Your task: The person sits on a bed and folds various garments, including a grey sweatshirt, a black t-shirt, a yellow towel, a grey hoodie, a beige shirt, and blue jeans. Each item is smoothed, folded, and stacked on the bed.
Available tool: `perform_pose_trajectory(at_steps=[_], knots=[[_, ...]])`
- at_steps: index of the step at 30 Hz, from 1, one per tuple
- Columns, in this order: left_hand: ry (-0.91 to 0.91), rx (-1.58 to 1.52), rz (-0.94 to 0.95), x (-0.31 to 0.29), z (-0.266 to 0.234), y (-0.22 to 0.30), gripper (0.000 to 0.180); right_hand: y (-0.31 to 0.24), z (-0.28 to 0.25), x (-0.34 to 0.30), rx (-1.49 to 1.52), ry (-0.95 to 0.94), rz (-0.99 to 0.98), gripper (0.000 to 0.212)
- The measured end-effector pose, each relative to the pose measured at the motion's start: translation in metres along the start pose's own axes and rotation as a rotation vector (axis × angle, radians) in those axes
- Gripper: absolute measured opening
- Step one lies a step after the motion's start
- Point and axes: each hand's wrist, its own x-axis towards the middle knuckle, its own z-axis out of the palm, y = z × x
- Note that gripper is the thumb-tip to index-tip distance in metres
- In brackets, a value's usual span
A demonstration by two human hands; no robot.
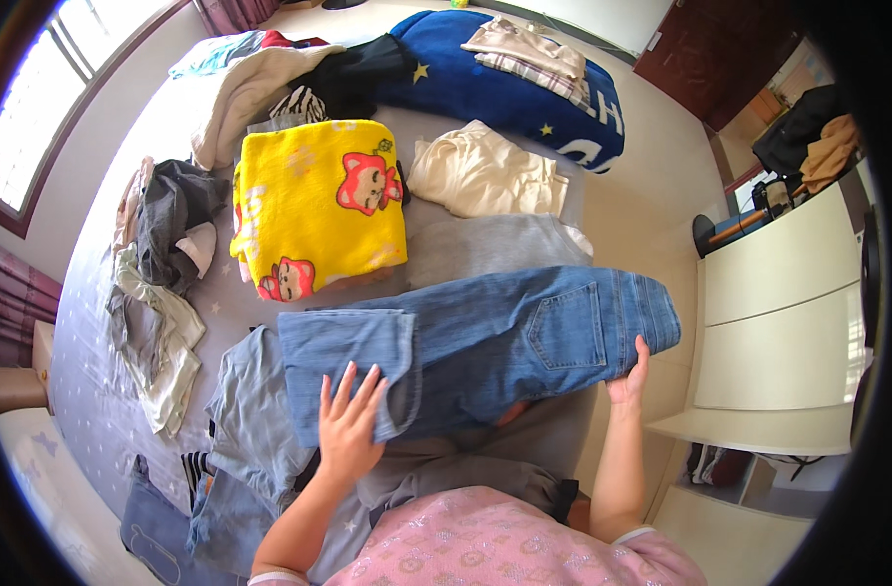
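A pair of blue jeans (475, 332) stretches across in front of me, waistband to the right and the leg end folded back on itself at the left. My left hand (350, 430) lies on the folded leg with its fingers spread. At the other end, my right hand (629, 376) grips the lower corner of the waistband, thumb on top and the other fingers partly hidden. A back pocket faces up. Just beyond the jeans are a grey garment (495, 252) and a folded yellow blanket (319, 205) with pink cartoon animals.
Cream trousers (490, 171) and a dark blue blanket (436, 73) topped with folded clothes (529, 59) lie farther back on the bed. Loose clothes (177, 225) are heaped at left, with light blue garments (255, 400) nearer. A white cabinet (778, 332) stands at right.
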Motion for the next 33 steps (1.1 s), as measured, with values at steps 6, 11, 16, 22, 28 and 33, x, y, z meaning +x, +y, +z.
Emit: perform_pose_trajectory(at_steps=[6,11,16,22,28,33], knots=[[-0.29,0.162,-0.15,-0.007,0.03,-0.006,0.081,0.005,0.036,-0.033,-0.203,-0.082,-0.364,0.051],[-0.12,-0.487,-0.226,-0.017,0.02,-0.019,0.059,0.048,0.108,-0.11,-0.68,-0.099,-0.689,0.058],[-0.15,-2.078,-0.374,-0.004,-0.033,-0.027,0.087,0.114,0.174,-0.164,-0.783,-0.742,-1.017,0.071],[-0.097,-1.294,-1.023,-0.022,-0.038,-0.1,0.047,0.183,0.175,-0.196,-1.602,-1.513,-0.702,0.078],[0.097,-1.064,-1.001,-0.027,-0.024,-0.107,0.043,0.171,0.15,-0.166,-1.445,-1.378,-0.732,0.052],[0.17,-1.013,-0.895,-0.033,-0.009,-0.118,0.062,0.164,0.094,-0.114,-1.226,-0.635,-0.733,0.051]])
